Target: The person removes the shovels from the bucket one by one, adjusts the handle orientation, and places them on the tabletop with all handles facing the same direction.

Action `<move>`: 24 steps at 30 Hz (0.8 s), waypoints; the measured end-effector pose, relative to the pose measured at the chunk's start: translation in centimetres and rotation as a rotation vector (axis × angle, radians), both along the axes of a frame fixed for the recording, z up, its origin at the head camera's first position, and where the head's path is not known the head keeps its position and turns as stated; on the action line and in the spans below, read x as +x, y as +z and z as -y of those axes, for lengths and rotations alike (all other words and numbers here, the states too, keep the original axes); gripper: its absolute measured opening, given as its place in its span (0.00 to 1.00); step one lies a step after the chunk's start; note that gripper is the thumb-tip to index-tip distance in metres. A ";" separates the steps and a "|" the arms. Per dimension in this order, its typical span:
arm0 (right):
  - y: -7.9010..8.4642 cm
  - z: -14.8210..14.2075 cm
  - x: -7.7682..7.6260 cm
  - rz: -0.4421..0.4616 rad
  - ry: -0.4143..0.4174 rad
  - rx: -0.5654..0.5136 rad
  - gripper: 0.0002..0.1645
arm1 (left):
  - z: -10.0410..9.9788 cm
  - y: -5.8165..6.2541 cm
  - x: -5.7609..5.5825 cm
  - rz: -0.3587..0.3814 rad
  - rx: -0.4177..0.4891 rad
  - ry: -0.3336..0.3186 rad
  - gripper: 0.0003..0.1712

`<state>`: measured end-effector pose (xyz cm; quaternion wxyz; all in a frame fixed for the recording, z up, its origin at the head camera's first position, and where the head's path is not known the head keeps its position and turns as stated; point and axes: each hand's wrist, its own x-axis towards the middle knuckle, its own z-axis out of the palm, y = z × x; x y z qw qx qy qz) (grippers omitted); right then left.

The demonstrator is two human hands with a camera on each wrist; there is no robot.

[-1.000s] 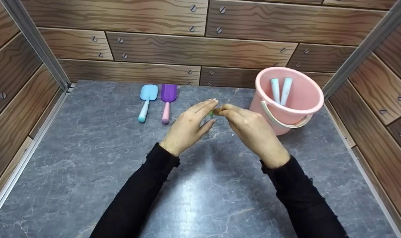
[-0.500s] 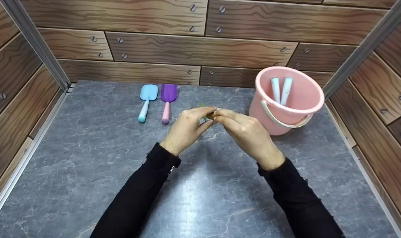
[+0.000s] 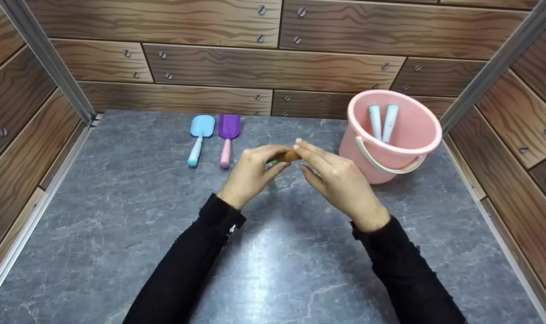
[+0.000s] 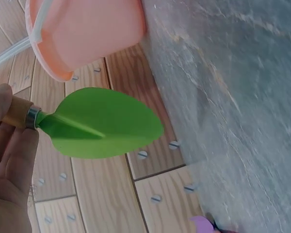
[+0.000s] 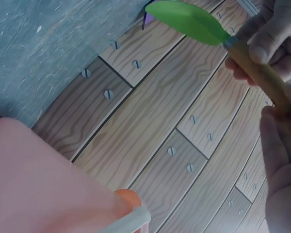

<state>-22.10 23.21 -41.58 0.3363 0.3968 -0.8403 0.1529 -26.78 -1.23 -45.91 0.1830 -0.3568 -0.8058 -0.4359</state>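
A small garden trowel with a green leaf-shaped blade [image 4: 106, 124] and a wooden handle [image 3: 291, 156] is held above the floor. My left hand [image 3: 248, 173] pinches that handle near the metal collar, thumb against fingers, as the right wrist view shows. My right hand [image 3: 340, 177] is at the handle's far end, its fingers fairly straight and its thumb apart; the fingertips are at or against the wood. From the head view most of the blade is hidden behind the left hand.
A pink bucket [image 3: 390, 164] with a white handle stands at the back right, two light-blue handles [image 3: 389, 123] sticking up inside. At the back left lie a blue toy shovel [image 3: 202, 127] and a purple shovel [image 3: 229, 127] with a pink handle. Wood-patterned walls [image 3: 273, 67] enclose the grey surface.
Both hands came together on the trowel, shifting slightly left. Since then the right hand's fingers have loosened and its thumb has come away, while the left hand keeps its grip.
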 end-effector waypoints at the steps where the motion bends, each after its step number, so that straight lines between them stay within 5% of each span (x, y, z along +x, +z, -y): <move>1: 0.0 -0.2 0.0 0.018 -0.017 0.003 0.30 | 0.1 -0.1 -0.1 0.001 0.000 0.012 0.18; 16: -0.9 -2.3 -0.4 0.300 -0.179 0.061 0.31 | 1.7 -0.8 -1.3 0.070 0.037 0.124 0.20; 24: -1.7 -3.0 -0.7 0.410 -0.240 0.104 0.36 | 2.4 -0.8 -1.9 0.136 0.019 0.245 0.22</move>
